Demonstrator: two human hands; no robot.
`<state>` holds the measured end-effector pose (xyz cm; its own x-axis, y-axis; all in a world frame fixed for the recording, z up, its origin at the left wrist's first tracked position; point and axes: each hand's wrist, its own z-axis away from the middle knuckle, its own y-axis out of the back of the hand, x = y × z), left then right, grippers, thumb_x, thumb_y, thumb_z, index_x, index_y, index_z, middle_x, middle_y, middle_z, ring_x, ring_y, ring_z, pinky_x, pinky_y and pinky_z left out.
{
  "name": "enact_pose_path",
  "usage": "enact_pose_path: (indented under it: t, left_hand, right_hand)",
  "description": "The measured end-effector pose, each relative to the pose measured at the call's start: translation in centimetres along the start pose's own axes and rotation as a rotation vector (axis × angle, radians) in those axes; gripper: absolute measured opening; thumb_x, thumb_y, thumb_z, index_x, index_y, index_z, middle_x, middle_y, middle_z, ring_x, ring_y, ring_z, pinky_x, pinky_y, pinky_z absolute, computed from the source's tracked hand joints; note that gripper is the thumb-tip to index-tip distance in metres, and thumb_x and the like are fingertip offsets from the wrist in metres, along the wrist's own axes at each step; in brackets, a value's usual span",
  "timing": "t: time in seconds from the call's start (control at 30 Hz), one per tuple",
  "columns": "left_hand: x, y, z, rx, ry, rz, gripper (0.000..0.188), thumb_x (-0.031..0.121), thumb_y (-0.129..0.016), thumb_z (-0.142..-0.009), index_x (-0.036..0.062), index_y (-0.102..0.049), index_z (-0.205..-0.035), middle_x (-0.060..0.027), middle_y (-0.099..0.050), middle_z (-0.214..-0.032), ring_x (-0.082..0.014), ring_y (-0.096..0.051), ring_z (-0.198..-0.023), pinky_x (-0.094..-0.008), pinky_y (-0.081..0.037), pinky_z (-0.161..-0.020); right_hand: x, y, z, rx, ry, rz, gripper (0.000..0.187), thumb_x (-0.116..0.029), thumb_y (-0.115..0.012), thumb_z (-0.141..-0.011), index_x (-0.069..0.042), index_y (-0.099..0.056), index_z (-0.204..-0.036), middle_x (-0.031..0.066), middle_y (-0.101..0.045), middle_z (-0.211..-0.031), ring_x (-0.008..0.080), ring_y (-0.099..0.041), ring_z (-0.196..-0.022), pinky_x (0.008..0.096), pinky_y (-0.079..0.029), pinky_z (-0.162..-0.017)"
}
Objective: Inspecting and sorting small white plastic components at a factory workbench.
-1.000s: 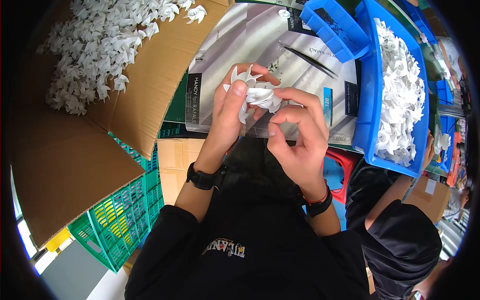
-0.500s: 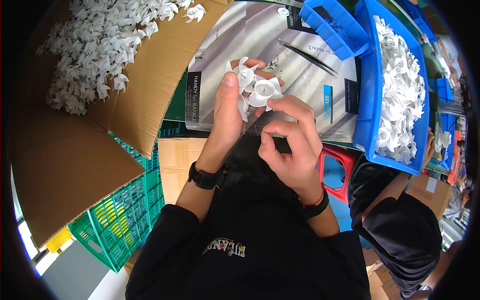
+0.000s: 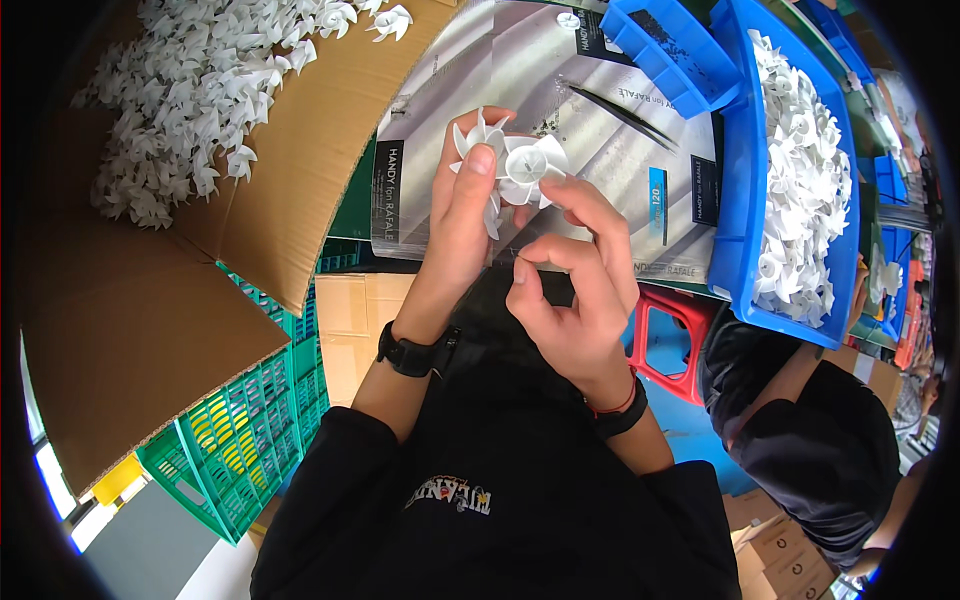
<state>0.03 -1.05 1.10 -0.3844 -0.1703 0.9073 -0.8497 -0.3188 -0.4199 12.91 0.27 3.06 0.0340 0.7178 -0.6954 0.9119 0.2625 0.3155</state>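
- My left hand (image 3: 462,220) is closed around a small cluster of white bladed wheels (image 3: 527,168), the thumb pressed over one of them; the wheels sit above the table, in front of my body.
- The nearest wheel turns its round, cup-like centre up toward me, pointed blades around it.
- My right hand (image 3: 585,290) is half curled, its index fingertip at the lower edge of that wheel; the thumb and another fingertip nearly meet below, and I cannot tell whether they pinch anything.
- Beneath my hands is a shiny grey printed sheet (image 3: 430,150), with black tweezers (image 3: 622,115) lying on it beyond my right hand.
- At the far right stands a blue divided bin (image 3: 712,98) holding tiny dark bits, touching or just beside a long blue tray (image 3: 738,200) heaped with similar white wheels.
- On my left, an open cardboard box (image 3: 330,110) holds a large pile of them.
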Motion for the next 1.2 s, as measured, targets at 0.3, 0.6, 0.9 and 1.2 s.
enact_pose_path:
  t: [0.3, 0.6, 0.9, 1.2]
  left_hand:
    - [0.2, -0.2, -0.1, 0.026, 0.015, 0.086, 0.060, 0.053, -0.041, -0.097, 0.0030, -0.041, -0.131, -0.0108, -0.063, -0.108, -0.0123, -0.058, -0.078, -0.0241, -0.044, -0.056]
    - [0.4, -0.2, -0.1, -0.074, 0.008, -0.003, 0.072, 0.063, -0.027, -0.095, 0.0043, -0.044, -0.133, -0.0104, -0.063, -0.111, -0.0101, -0.059, -0.082, -0.0225, -0.041, -0.054]
    - [-0.1, 0.4, 0.2, -0.089, 0.061, -0.033, 0.066, 0.054, -0.030, -0.098, 0.0014, -0.047, -0.134, -0.0111, -0.064, -0.110, -0.0096, -0.059, -0.080, -0.0221, -0.040, -0.056]
    - [0.0, 0.4, 0.0, -0.146, 0.023, -0.037, 0.060, 0.046, -0.041, -0.098, -0.0006, -0.045, -0.135, -0.0103, -0.062, -0.117, -0.0077, -0.055, -0.083, -0.0204, -0.040, -0.058]
  right_hand:
    - [-0.4, 0.2, 0.2, 0.086, -0.088, -0.014, 0.016, 0.002, -0.066, -0.072, -0.001, -0.060, -0.086, 0.0219, -0.053, -0.127, 0.0350, -0.053, -0.116, 0.0399, -0.045, -0.089]
    - [-0.4, -1.4, 0.2, 0.076, -0.076, 0.052, 0.020, 0.003, -0.070, -0.068, -0.001, -0.061, -0.086, 0.0212, -0.052, -0.129, 0.0349, -0.057, -0.111, 0.0394, -0.048, -0.086]
    - [0.3, -0.3, 1.0, -0.042, -0.121, 0.072, 0.020, 0.005, -0.068, -0.069, -0.001, -0.060, -0.087, 0.0202, -0.054, -0.126, 0.0323, -0.058, -0.109, 0.0404, -0.048, -0.091]
    - [0.5, 1.1, -0.3, -0.068, -0.126, 0.042, 0.020, 0.005, -0.068, -0.067, -0.002, -0.059, -0.084, 0.0142, -0.060, -0.118, 0.0296, -0.057, -0.107, 0.0379, -0.046, -0.089]
